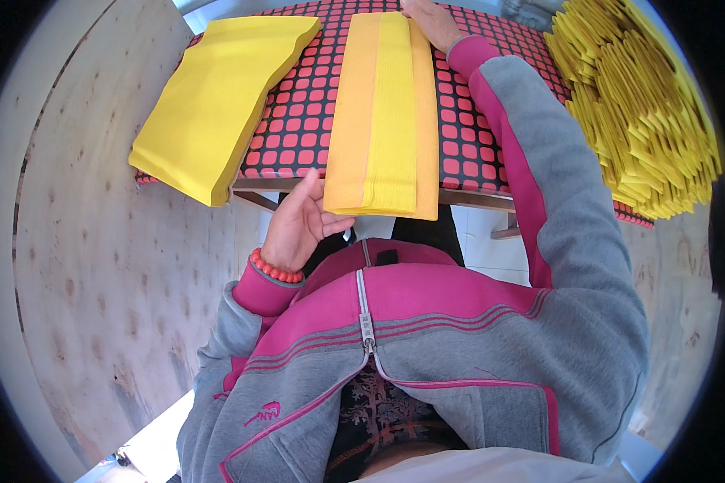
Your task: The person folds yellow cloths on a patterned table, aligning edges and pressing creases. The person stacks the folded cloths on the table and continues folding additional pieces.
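Observation:
A long folded strip of yellow and orange paper lies lengthwise before me, its near end jutting over the table's edge. My left hand, with a red bead bracelet at the wrist, is turned palm up at the strip's near left corner. Its fingers are apart and reach to the near edge. At the far right corner, my right hand lies against the paper with its fingers stretched out; the tips are partly hidden at the picture's upper rim. To the left rests a smooth stack of yellow sheets.
A table with a red-and-black checked cover bears the papers. On its right side a tall heap of folded yellow papers leans in layers. A pale wooden panel stands along the left.

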`<state>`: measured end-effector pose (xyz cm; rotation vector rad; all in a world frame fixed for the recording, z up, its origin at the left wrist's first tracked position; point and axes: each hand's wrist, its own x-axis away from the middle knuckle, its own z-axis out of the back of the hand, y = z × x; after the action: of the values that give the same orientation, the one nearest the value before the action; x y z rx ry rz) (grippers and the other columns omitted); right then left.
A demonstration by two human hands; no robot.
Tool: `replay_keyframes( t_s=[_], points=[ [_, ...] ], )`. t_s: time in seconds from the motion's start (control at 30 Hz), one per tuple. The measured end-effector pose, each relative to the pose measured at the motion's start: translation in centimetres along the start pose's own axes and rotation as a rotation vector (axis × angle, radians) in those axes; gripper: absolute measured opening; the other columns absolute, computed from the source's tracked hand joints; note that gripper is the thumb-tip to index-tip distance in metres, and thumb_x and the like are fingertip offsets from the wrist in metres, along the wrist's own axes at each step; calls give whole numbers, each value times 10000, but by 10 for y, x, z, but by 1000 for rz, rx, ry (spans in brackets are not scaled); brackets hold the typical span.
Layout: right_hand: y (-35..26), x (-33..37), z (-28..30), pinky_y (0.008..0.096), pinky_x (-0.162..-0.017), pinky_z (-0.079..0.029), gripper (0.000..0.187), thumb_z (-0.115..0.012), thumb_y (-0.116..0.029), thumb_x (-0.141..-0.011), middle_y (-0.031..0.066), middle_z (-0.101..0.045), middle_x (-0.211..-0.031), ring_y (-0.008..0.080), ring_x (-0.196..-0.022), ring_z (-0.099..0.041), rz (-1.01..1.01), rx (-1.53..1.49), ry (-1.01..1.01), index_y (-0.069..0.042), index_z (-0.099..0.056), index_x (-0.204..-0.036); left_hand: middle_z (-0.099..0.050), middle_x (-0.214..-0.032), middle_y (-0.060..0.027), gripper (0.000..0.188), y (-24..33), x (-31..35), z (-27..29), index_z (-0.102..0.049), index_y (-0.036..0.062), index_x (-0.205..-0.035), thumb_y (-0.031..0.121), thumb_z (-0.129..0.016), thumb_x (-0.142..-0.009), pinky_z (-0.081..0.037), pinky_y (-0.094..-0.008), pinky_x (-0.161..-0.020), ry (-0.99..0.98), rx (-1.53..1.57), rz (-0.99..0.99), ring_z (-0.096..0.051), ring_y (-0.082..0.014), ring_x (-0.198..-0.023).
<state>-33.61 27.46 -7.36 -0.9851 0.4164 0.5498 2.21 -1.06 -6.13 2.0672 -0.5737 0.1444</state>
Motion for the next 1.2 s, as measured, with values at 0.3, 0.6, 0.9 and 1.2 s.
replay_keyframes(
  t_s=[0.3,0.6,0.9,1.2],
  points=[
    [-49,65,46,336,-909,-486,499,-474,-478,-1083,113,-717,-1165,177,-1086,-643,-282,-427,25,-36,-680,-1193,-642,-1354,-203,562,6,-21,-5,-437,1,-1490,381,-495,-1080,-645,-364,-853,-53,-36,138,-701,-351,-1137],
    [-214,246,88,315,-910,-559,485,-384,-416,-1111,108,-724,-1092,178,-1009,-714,-558,-767,-280,-11,-636,-1199,-640,-1363,-191,566,3,-23,-3,-454,5,-1484,401,-494,-1082,-619,-335,-899,-106,-95,139,-694,-340,-1158],
    [-225,305,62,330,-908,-550,587,-445,-516,-1073,149,-708,-1158,209,-1079,-692,-905,-752,-461,5,-602,-1293,-695,-1267,-144,496,-2,-24,-8,-546,-1,-1402,334,-608,-1042,-626,-285,-819,-130,-223,76,-729,-276,-1079],
    [-222,329,13,363,-876,-595,643,-604,-480,-1020,72,-616,-1383,251,-1162,-674,-887,-1058,-21,-122,-405,-1516,-720,-979,-60,333,-22,-30,-43,-647,26,-1211,269,-650,-983,-552,-256,-621,-174,-404,80,-681,-136,-742]
  ],
)
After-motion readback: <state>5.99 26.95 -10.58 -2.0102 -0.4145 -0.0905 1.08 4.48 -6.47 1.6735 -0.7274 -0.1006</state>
